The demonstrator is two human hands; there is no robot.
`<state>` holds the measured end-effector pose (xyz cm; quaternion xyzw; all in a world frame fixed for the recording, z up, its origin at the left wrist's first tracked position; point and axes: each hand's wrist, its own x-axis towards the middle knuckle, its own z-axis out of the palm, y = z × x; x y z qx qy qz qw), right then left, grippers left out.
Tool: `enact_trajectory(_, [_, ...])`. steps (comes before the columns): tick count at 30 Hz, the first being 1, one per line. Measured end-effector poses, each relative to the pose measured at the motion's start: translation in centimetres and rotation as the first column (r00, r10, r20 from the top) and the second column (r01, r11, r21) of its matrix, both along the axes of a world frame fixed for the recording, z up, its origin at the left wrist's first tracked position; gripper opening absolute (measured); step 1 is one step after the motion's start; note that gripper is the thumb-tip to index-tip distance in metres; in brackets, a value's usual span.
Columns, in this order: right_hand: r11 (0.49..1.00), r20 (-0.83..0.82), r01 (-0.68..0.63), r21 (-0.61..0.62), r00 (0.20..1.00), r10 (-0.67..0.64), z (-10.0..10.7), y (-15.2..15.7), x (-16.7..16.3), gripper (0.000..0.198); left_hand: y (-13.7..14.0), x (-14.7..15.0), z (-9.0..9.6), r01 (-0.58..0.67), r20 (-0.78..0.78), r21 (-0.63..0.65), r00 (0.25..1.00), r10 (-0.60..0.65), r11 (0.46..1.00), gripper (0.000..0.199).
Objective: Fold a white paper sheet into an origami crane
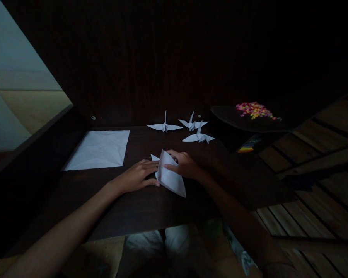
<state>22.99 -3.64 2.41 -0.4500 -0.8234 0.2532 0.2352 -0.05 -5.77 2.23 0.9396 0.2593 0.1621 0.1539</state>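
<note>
A partly folded sheet of white paper [171, 178] is on the dark desk in front of me, with one flap raised. My right hand [185, 165] grips that flap at its right side, thumb on the near face and the other fingers curled behind it. From the left, my left hand [142, 174] lies flat with fingers stretched out, its fingertips against the paper's left part and its thumb by the lower edge. Some fingertips are hidden behind the flap. Beyond the hands stand three white origami cranes [165, 126].
A creased white paper sheet [100, 148] lies flat at the left of the desk [127, 216]. To the right, a dark corner shelf [226, 114] bears a heap of small colourful pieces [255, 110]. A dark panel [139, 61] rises behind; slatted wood [316, 208] is at the right.
</note>
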Motion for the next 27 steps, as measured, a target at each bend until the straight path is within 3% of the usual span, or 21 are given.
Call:
enact_trajectory(10, [1.000,0.004,-0.012,0.004,1.000,0.012,-0.06,-0.07,-0.02,0.036,-0.32,0.26,0.19,-0.010,0.008,0.011,1.000,0.010,1.000,0.045])
enact_trajectory(27, [0.990,0.057,-0.052,0.131,0.997,0.045,-0.80,-0.37,-0.08,0.037,-0.38,0.31,0.02,-0.023,-0.026,0.059,0.999,0.024,0.998,0.041])
